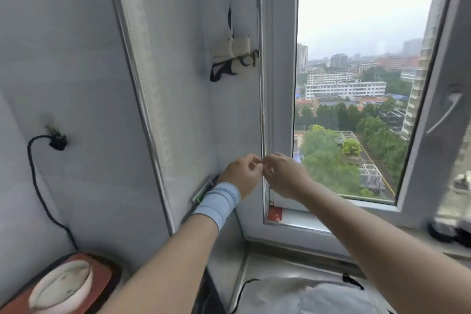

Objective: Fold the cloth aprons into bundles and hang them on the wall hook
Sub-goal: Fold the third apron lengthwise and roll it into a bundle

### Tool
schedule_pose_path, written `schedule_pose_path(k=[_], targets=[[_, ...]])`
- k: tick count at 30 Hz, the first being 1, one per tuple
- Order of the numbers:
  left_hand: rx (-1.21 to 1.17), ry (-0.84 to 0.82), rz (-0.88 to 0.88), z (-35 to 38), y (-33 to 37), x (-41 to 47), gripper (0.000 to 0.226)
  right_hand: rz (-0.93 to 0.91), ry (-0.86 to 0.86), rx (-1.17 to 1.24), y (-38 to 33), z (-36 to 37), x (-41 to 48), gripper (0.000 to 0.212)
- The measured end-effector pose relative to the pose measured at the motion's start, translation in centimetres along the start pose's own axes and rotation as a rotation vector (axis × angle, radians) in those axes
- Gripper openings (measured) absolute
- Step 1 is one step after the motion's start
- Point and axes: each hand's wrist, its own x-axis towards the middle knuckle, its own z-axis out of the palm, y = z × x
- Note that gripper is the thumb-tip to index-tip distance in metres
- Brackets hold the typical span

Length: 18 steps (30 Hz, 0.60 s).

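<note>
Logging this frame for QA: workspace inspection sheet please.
Surface: pale cloth lies at the bottom, black strap across it.
Job's things: folded apron bundle hangs high on the wall, black straps dangling.
Clutter: red tissue box bottom left; dark objects on sill.
Grippers: left hand and right hand meet fingertip to fingertip; anything pinched is too small to tell.
Cables: black cord plugged into wall.
Surroundings: open window, city outside.

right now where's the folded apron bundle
In the head view it hangs by its strap on the wall, upper centre, just left of the window frame, above both hands.
</note>
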Motion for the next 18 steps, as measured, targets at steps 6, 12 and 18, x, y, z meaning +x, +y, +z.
schedule_pose_path(k=[6, 12, 18], targets=[[0.008, -0.298, -0.136, 10.9, -3.6, -8.7, 0.019, 0.171, -0.308, 0.011, 6.6, 7.9, -12.0, 0.023], [0.081, -0.530, -0.267, 20.3, -6.7, -15.7, 0.027, 0.297, -0.552, -0.060, 11.8, 14.4, -21.7, 0.029], [0.222, -0.790, -0.377, 28.8, -9.6, -21.2, 0.051, 0.339, -0.841, -0.120, 15.9, 21.2, -29.9, 0.056]])
